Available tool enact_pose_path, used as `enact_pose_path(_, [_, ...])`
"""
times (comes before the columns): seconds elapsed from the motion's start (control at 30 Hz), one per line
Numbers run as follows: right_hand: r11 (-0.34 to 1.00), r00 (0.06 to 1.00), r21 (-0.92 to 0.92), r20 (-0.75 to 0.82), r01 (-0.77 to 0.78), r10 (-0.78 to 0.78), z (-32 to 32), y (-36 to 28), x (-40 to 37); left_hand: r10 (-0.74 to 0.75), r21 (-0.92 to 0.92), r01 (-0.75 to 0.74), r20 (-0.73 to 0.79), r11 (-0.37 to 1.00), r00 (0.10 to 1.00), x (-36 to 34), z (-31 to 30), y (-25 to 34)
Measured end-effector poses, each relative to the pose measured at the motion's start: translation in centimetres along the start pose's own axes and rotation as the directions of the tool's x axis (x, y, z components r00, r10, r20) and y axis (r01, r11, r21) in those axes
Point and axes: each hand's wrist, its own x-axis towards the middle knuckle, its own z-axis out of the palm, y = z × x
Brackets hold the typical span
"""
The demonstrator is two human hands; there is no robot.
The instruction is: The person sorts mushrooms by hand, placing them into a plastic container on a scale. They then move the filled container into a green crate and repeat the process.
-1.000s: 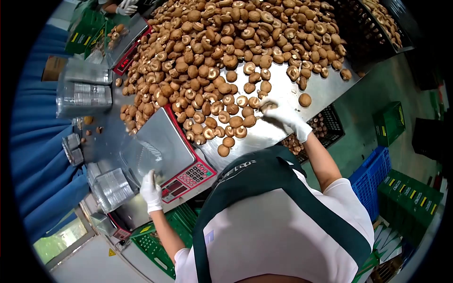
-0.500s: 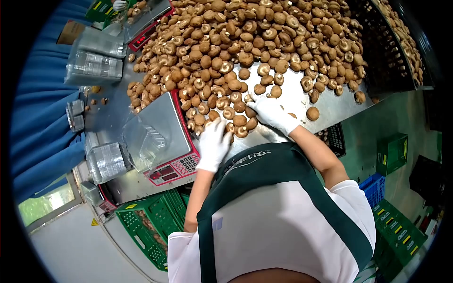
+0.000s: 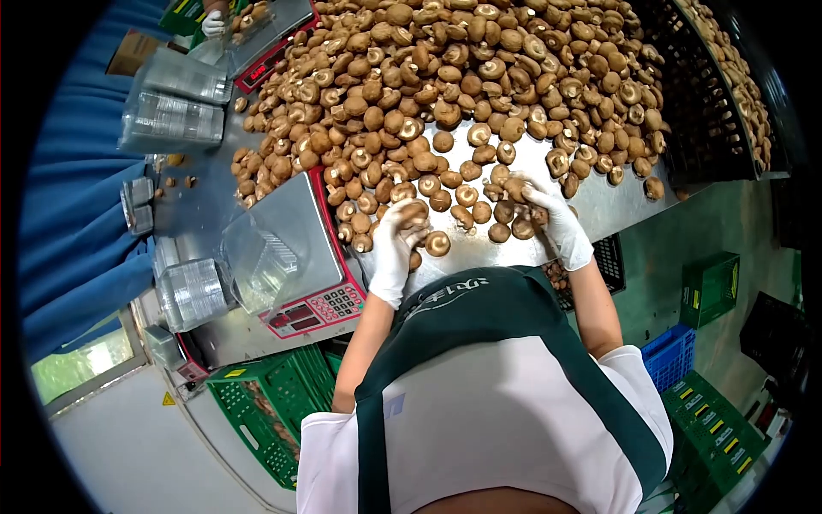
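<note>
A large heap of brown shiitake mushrooms [image 3: 454, 68] covers the metal table, some with pale stems turned up. My left hand [image 3: 394, 250], in a white glove, curls its fingers around a mushroom [image 3: 413, 212] beside the scale. Over at the right, my right hand [image 3: 558, 224], also gloved in white, closes on a mushroom [image 3: 515, 188]; more mushrooms lie against its fingers. Between both hands several loose mushrooms [image 3: 465, 195] are scattered on the bare metal. The fingertips of both hands are partly hidden by mushrooms.
A red-edged scale [image 3: 300, 231] bears a clear plastic tray [image 3: 261, 257] left of my hands. Stacked clear trays [image 3: 175, 120] stand farther left. A black crate [image 3: 711, 94] of mushrooms is at the right, a green crate [image 3: 261, 420] below the table. Another person's gloved hand [image 3: 213, 23] shows at top left.
My right hand has moved right, away from the middle, and now grips a mushroom. My left hand has turned and lifted slightly with a mushroom in it. Loose mushrooms between them are spread out more.
</note>
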Motion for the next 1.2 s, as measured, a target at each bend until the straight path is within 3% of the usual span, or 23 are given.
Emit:
enact_pose_path(0.07, [0.992, 0.995, -0.116, 0.079, -0.049, 0.059, 0.5, 0.7, 0.3, -0.157, -0.48, 0.204, 0.135, 0.853, 0.978, -0.7, -0.6, 0.1])
enact_pose_path(0.13, [0.947, 0.997, -0.321, 0.079, 0.03, -0.004, 3.6, 1.2, 0.3, -0.227, -0.503, 0.288, 0.181, 0.815, 0.957, -0.9, -1.0, -0.9])
enact_pose_path(0.17, [0.897, 0.984, -0.414, 0.145, 0.153, -0.101, 5.6, 2.0, 0.3, -0.246, -0.525, 0.347, 0.253, 0.777, 0.936, -1.0, -1.1, -1.5])
enact_pose_path(0.2, [0.735, 0.905, -0.531, 0.29, 0.422, -0.311, 6.2, 4.1, 1.1, -0.261, -0.542, 0.406, 0.326, 0.736, 0.909, -1.2, -1.0, -2.1])
enact_pose_path(0.23, [0.61, 0.893, -0.654, 0.353, 0.449, -0.278, 8.4, 3.8, 0.0, -0.266, -0.528, 0.437, 0.37, 0.728, 0.89, -1.3, -0.9, -2.8])
enact_pose_path(0.27, [0.442, 0.75, -0.607, 0.509, 0.66, -0.422, 9.4, 5.5, 0.1, -0.365, -0.525, 0.427, 0.223, 0.737, 0.904, -1.7, 0.6, -2.0])
enact_pose_path(0.33, [-0.084, 0.595, -0.638, 0.752, 0.766, -0.283, 10.7, 4.7, -0.4, -0.216, -0.638, 0.455, 0.419, 0.622, 0.882, -1.2, -0.7, -2.5])
enact_pose_path(0.37, [-0.087, 0.593, -0.635, 0.755, 0.768, -0.28, 10.8, 4.3, -0.7, -0.296, -0.508, 0.368, 0.22, 0.779, 0.929, -1.5, -1.1, -3.1])
enact_pose_path(0.47, [-0.102, 0.55, -0.578, 0.809, 0.81, -0.208, 10.8, 3.1, -0.8, -0.394, -0.579, 0.414, 0.168, 0.702, 0.904, -1.5, -1.6, -3.8])
enact_pose_path(0.53, [0.079, 0.694, -0.696, 0.688, 0.714, -0.211, 10.7, 2.3, -0.4, -0.442, -0.458, 0.433, 0.094, 0.776, 0.892, -2.4, -0.3, -2.4])
enact_pose_path(0.57, [0.117, 0.738, -0.747, 0.6, 0.655, -0.309, 10.5, 2.5, 0.3, -0.38, -0.487, 0.425, 0.193, 0.763, 0.905, -2.3, -0.9, -2.6])
enact_pose_path(0.6, [0.082, 0.753, -0.787, 0.547, 0.611, -0.367, 10.6, 2.4, 1.2, -0.312, -0.516, 0.419, 0.285, 0.747, 0.906, -2.2, -2.0, -3.2])
enact_pose_path(0.63, [0.061, 0.814, -0.845, 0.49, 0.532, -0.312, 10.2, 2.3, 2.6, -0.253, -0.511, 0.407, 0.345, 0.757, 0.904, -2.0, -2.6, -3.1])
enact_pose_path(0.67, [0.034, 0.866, -0.893, 0.426, 0.45, -0.261, 9.7, 2.2, 4.2, -0.254, -0.528, 0.391, 0.315, 0.754, 0.915, -2.2, -3.0, -3.1])
enact_pose_path(0.73, [0.009, 0.888, -0.93, 0.348, 0.368, -0.301, 9.1, 2.8, 7.4, -0.226, -0.664, 0.404, 0.341, 0.629, 0.913, -2.5, -3.7, -2.9])
enact_pose_path(0.77, [0.013, 0.886, -0.925, 0.36, 0.38, -0.293, 9.1, 2.9, 8.7, -0.222, -0.666, 0.397, 0.335, 0.632, 0.916, -2.6, -4.0, -2.7])
enact_pose_path(0.87, [-0.199, 0.824, -0.881, 0.473, 0.43, -0.313, 8.8, 5.3, 12.0, -0.191, -0.671, 0.397, 0.362, 0.626, 0.912, -3.0, -4.0, -2.1])
enact_pose_path(0.93, [-0.304, 0.826, -0.82, 0.544, 0.485, -0.15, 8.7, 6.6, 12.4, -0.227, -0.669, 0.347, 0.264, 0.657, 0.937, -3.0, -4.2, -2.0])
enact_pose_path(1.0, [-0.331, 0.758, -0.772, 0.62, 0.543, -0.202, 8.5, 7.4, 11.8, -0.225, -0.677, 0.332, 0.244, 0.657, 0.943, -3.1, -4.3, -2.0])
enact_pose_path(1.07, [-0.175, 0.774, -0.797, 0.603, 0.578, -0.194, 8.7, 6.0, 10.0, -0.171, -0.636, 0.248, 0.18, 0.731, 0.969, -3.3, -3.8, -1.5])
enact_pose_path(1.1, [-0.027, 0.824, -0.834, 0.549, 0.551, -0.14, 8.4, 5.3, 9.2, -0.12, -0.685, 0.28, 0.272, 0.672, 0.955, -2.8, -4.7, -2.4])
enact_pose_path(1.13, [-0.026, 0.825, -0.834, 0.55, 0.551, -0.132, 8.2, 5.0, 8.4, -0.122, -0.691, 0.278, 0.267, 0.668, 0.956, -2.8, -4.3, -2.3])
enact_pose_path(1.2, [0.29, 0.858, -0.81, 0.453, 0.51, -0.242, 8.1, 4.2, 6.8, -0.159, -0.704, 0.264, 0.213, 0.659, 0.964, -2.6, -3.3, -2.0])
